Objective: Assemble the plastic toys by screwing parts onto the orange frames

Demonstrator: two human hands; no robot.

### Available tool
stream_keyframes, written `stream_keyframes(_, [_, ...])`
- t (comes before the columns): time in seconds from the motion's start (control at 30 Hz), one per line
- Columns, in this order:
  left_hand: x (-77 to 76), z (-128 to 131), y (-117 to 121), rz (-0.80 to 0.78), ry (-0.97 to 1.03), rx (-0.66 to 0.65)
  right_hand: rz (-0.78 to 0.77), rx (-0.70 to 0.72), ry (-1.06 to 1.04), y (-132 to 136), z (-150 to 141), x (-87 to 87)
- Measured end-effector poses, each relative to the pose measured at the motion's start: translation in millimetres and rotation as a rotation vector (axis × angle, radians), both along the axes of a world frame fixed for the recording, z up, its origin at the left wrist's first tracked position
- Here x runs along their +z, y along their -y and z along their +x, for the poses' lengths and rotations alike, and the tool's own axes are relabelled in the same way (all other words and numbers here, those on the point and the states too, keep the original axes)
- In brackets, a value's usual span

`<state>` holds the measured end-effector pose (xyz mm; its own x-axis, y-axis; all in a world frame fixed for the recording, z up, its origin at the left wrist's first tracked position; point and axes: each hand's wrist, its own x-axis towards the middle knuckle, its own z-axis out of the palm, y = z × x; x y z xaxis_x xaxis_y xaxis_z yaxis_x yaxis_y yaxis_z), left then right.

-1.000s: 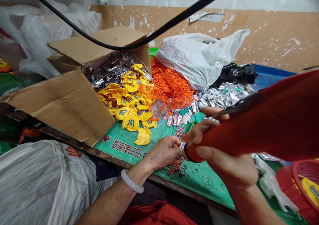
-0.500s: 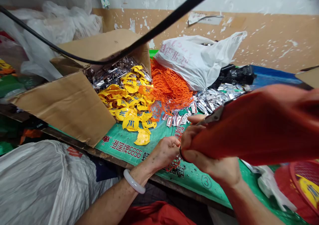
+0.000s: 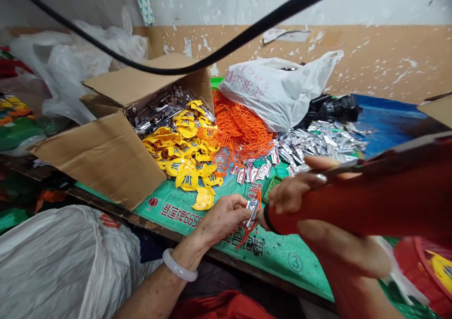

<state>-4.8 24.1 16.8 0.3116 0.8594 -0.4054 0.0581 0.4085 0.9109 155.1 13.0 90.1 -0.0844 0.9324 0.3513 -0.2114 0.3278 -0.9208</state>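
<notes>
My left hand (image 3: 226,218), with a pale bangle (image 3: 179,266) on its wrist, pinches a small silver printed plate (image 3: 252,211) together with a thin orange plastic frame (image 3: 246,236) over the green mat. Wrapped around a red tool (image 3: 328,208) that looks like an electric screwdriver is my right hand (image 3: 342,246). The tool is tilted, its black-ringed front end close beside the silver plate; its tip is hidden. Beyond my hands are loose silver plates (image 3: 252,173) and a tangled heap of orange frames (image 3: 243,126). A small green basket (image 3: 273,187) shows behind my right fingers.
A cardboard box (image 3: 113,163) on its side spills yellow shells (image 3: 187,178) and dark shiny pieces (image 3: 158,109). A white plastic bag (image 3: 268,91) lies behind the orange heap. A black cable (image 3: 226,58) hangs across the view. A red basket (image 3: 411,267) stands at right.
The red tool has moved right and down, tilting flatter. The silver plate and orange frame at my left fingertips now show, and the green basket has come into sight. My left hand stays nearly in place.
</notes>
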Motion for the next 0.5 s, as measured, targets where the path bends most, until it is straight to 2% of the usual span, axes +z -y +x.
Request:
stream_keyframes(0.13, [0.8, -9, 3, -0.028, -0.032, 0.003, -0.012, -0.091, -0.079, -6, 8, 14.2])
stream_keyframes(0.23, [-2.8, -13, 6, -0.040, -0.002, 0.033, 0.001, -0.283, -0.092, -16, 15, 16.7])
stream_keyframes(0.33, [-8.1, -17, 8, -0.075, 0.057, 0.082, -0.021, -0.465, -0.087, -24, 25, 11.6])
stream_keyframes(0.43, [-12.3, -21, 9, -0.147, 0.173, 0.134, -0.099, -0.687, 0.073, -30, 40, 2.6])
stream_keyframes(0.5, [-13.8, -22, 9, -0.179, 0.265, 0.157, -0.096, -0.777, 0.218, -35, 49, -4.4])
